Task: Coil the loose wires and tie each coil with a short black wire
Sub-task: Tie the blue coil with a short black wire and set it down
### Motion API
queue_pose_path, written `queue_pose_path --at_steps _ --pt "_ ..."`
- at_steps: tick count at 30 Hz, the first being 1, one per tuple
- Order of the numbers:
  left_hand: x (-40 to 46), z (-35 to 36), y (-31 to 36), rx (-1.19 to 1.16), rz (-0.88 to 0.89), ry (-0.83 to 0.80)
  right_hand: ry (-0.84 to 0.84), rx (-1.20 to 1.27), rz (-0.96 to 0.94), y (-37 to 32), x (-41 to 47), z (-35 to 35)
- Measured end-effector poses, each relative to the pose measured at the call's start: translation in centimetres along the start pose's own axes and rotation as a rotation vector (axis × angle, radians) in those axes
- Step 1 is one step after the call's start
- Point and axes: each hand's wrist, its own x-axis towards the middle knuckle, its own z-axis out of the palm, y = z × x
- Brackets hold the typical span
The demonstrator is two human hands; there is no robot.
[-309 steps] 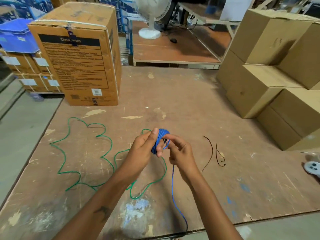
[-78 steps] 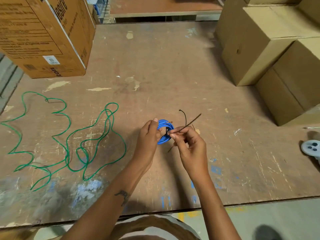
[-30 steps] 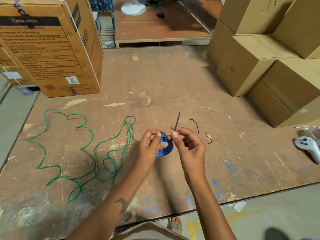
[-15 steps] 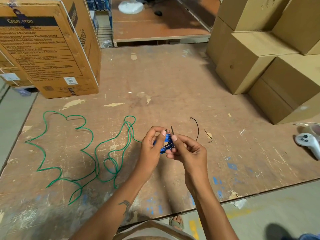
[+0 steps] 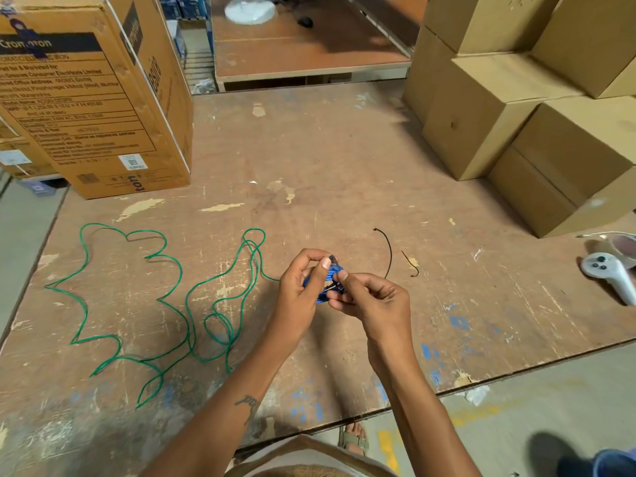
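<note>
Head view: the left hand (image 5: 297, 287) pinches the blue coil (image 5: 329, 275) upright above the table (image 5: 344, 160). The right hand (image 5: 375, 299) pinches the black tie (image 5: 332, 287) crossing the coil's right side, nearest for twisting. The green wire (image 5: 161, 297) lies loose, left.

A warehouse or stockroom — stacked cardboard boxes (image 5: 509, 108) around a worn plywood table (image 5: 344, 160).

blue coil (image 5: 331, 274), green wire (image 5: 187, 306), white controller (image 5: 611, 275)

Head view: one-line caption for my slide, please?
Both hands, left hand and right hand, tying blue coil with black wire; green wire lies loose.
</note>
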Motion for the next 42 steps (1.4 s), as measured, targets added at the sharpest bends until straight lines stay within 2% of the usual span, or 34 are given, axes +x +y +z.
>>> queue_pose_path --at_steps 5,13,23,29,33,38,42 --pt "-0.1 0.2 -0.1 0.007 0.007 0.021 -0.012 0.008 0.034 -0.3 0.0 -0.2" --pt "-0.7 0.3 0.4 0.024 0.023 -0.045 -0.005 0.034 0.039 -0.2 -0.1 -0.8" --pt "-0.8 -0.5 0.4 0.170 0.040 -0.128 -0.030 0.040 0.093 -0.6 -0.3 -1.1" --pt "-0.9 -0.4 1.1 0.240 0.081 -0.197 -0.006 -0.117 0.013 0.0 -0.1 -1.5" --pt "-0.7 -0.4 1.4 0.295 0.110 -0.173 0.052 -0.191 -0.016 -0.6 0.4 -1.6" --pt "-0.4 -0.7 1.4 0.336 0.110 -0.175 -0.115 -0.526 -0.143 -1.5 2.8 -2.3" --pt "-0.2 -1.0 1.2 0.339 0.090 -0.176 -0.225 -0.401 0.003 -3.1 4.2 -2.0"
